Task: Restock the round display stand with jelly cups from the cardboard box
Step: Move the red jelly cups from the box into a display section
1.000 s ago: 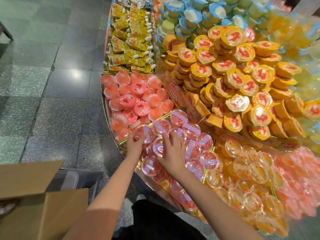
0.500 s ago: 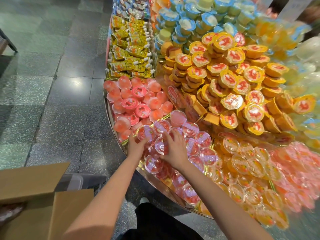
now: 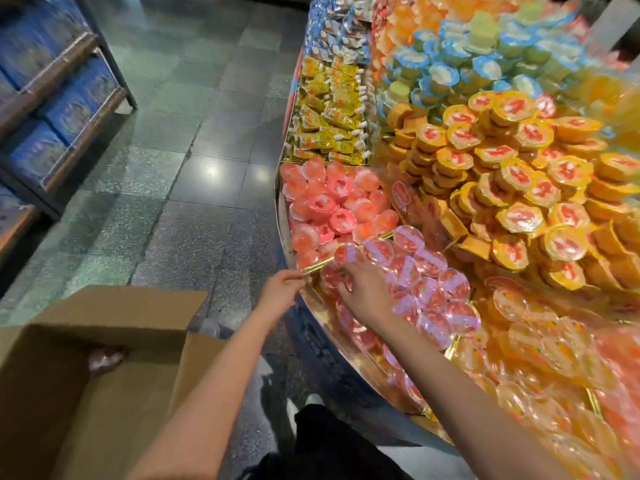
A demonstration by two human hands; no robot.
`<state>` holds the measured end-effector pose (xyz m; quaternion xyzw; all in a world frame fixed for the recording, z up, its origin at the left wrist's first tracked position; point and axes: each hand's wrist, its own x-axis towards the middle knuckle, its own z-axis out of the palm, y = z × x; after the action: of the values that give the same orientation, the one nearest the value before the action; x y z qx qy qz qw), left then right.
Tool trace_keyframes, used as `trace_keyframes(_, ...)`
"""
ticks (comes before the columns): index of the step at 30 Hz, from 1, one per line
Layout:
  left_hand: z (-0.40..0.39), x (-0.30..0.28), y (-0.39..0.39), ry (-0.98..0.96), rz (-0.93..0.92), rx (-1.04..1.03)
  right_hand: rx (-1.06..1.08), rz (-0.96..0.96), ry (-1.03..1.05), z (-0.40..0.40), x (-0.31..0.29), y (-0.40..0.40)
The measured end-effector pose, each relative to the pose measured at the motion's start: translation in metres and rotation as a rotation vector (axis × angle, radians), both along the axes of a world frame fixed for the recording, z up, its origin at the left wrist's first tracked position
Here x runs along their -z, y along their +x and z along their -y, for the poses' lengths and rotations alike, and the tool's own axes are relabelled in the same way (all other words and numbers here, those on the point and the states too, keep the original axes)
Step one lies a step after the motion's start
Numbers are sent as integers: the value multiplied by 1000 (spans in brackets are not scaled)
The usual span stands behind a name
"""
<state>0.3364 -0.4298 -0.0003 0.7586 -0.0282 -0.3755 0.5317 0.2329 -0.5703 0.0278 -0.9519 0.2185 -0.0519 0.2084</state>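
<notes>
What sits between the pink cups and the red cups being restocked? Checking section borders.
A gold divider strip shows in the head view, with the left hand at its near end.

two hands (image 3: 367, 292), one cardboard box (image 3: 104, 375)

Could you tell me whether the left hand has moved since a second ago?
Yes. The left hand has pulled back off the jelly cups toward the gold divider at the stand's outer edge.

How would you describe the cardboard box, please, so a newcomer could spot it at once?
Start at the round display stand heaped with jelly cups and look left, across the tiled floor. The cardboard box sits at the lower left, below the left hand. It is the only plain brown thing, flaps open.
</notes>
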Motion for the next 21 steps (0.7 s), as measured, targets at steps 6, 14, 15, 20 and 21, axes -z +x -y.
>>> trace_keyframes(6, -100, -6, -2, 130, 122, -9, -279, -122, 19, -78, -11, 26)
trace_keyframes(14, -251, 10, -40, 414, 245, 151, -531, -319, 87, -207, 2, 57)
trace_keyframes(15, -266, 12, -45, 427, 241, 146, -554, -340, 93, -222, 7, 61)
trace_keyframes(20, -328, 24, -66, 497, 165, 103, -694, -453, 102, -286, 32, 78)
trace_keyframes(21, -338, 28, -68, 502, 136, 87, -730, -474, 92, -296, 39, 83)
